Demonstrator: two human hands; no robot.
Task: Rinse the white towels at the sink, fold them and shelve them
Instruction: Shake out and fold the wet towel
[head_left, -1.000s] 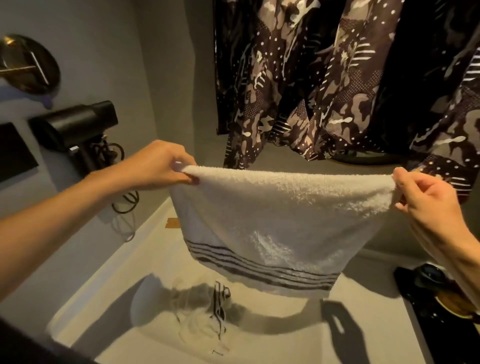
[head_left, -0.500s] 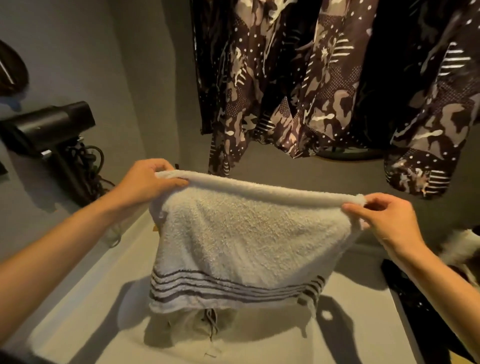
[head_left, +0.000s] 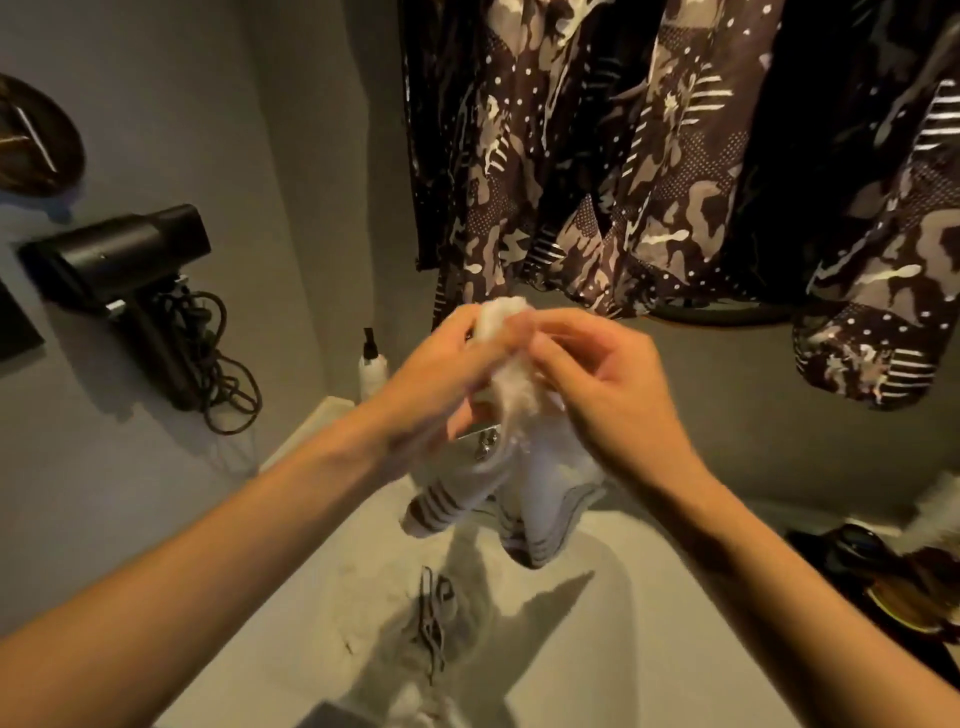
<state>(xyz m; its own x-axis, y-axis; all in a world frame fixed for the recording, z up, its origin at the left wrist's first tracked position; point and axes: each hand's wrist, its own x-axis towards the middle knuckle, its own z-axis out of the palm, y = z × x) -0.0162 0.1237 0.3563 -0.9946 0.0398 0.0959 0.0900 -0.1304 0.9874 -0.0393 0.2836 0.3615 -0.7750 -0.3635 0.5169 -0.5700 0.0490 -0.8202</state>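
I've got both hands together above the sink (head_left: 675, 597), left hand (head_left: 441, 374) and right hand (head_left: 602, 384) each pinching the top of the towel (head_left: 540, 467), which hangs doubled between them, striped ends dangling over the basin.

Dim, warm yellow light from above and behind throws hard-edged shadows of both arms onto the pale worktop (head_left: 649, 649). Motion blur smears the fingers (head_left: 524, 332) and towel (head_left: 519, 395); wide-angle distortion bends the wall lines at the frame's edges.
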